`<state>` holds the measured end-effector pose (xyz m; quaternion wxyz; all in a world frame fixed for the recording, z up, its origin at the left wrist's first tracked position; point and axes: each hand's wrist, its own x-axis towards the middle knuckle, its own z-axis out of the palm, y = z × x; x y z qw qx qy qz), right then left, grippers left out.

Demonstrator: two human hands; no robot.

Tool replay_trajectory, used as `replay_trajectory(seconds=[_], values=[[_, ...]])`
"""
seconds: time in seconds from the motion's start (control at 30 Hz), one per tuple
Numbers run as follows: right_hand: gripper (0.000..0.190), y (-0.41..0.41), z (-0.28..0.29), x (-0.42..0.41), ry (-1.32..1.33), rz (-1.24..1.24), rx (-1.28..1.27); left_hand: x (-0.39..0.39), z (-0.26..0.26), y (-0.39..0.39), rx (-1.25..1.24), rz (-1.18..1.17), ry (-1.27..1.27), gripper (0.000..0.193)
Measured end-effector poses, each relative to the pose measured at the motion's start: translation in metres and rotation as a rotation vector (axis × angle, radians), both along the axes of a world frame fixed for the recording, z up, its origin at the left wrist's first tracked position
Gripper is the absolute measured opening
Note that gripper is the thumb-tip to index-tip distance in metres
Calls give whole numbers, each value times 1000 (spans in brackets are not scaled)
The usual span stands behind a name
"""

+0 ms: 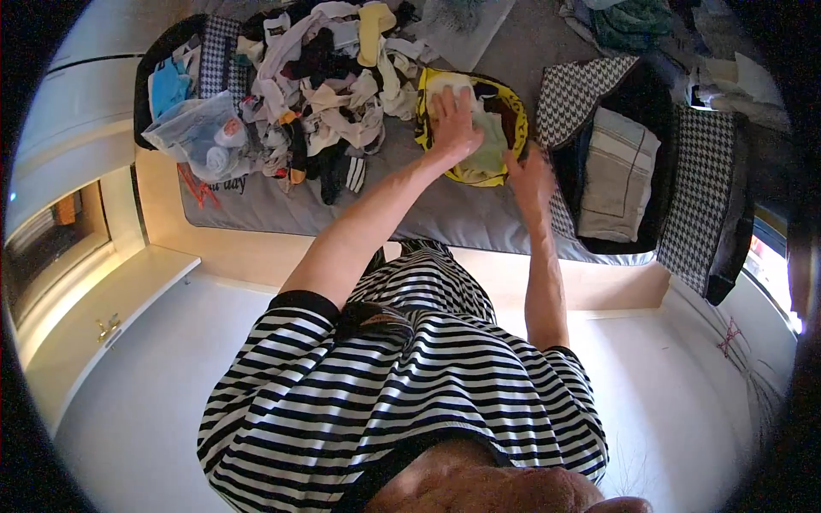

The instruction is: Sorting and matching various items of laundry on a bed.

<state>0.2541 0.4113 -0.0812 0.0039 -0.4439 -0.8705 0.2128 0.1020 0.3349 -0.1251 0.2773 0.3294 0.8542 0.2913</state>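
Observation:
A yellow and black fabric bag (519, 115) lies on the grey bed cover (288, 208) with its top spread wide. Pale folded cloth (490, 138) lies inside it. My left hand (454, 125) rests on the cloth in the bag, its fingers spread. At the bag's right rim is my right hand (531, 176), slightly blurred; whether it grips the rim is unclear. To the left spreads a heap of socks and small garments (346, 118). Right of my hands, an unzipped houndstooth storage bag (580, 86) holds a folded beige towel (619, 173).
A translucent plastic bag (186, 138) with rolled items lies at the heap's left, beside another houndstooth bag (218, 58). Clear plastic (462, 25) and dark green cloth (632, 25) are at the back. The bed's wooden edge (256, 253) runs before my legs.

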Motion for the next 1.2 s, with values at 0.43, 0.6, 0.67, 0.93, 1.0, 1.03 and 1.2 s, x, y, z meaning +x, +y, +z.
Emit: replay_trajectory(seconds=[0.43, 0.6, 0.67, 0.93, 1.0, 1.03, 1.2], values=[[25, -83, -16, 59, 113, -194, -369, 54, -45, -6, -212, -845, 363, 88], [32, -67, -30, 78, 63, -85, -276, 42, -44, -7, -203, -857, 405, 86], [37, -37, 12, 32, 242, -180, -316, 38, -36, -14, -236, -809, 406, 81], [33, 53, -6, -56, 174, 329, 121, 44, 7, -12, -43, -641, 373, 64], [29, 51, -10, -64, 149, 335, 67, 36, 14, -12, -76, -609, 374, 70], [25, 49, -9, -68, 118, 327, 15, 34, 6, -15, -84, -587, 374, 70], [24, 74, -3, -43, 154, 271, 22, 27, -19, -16, 58, -249, -225, 78]])
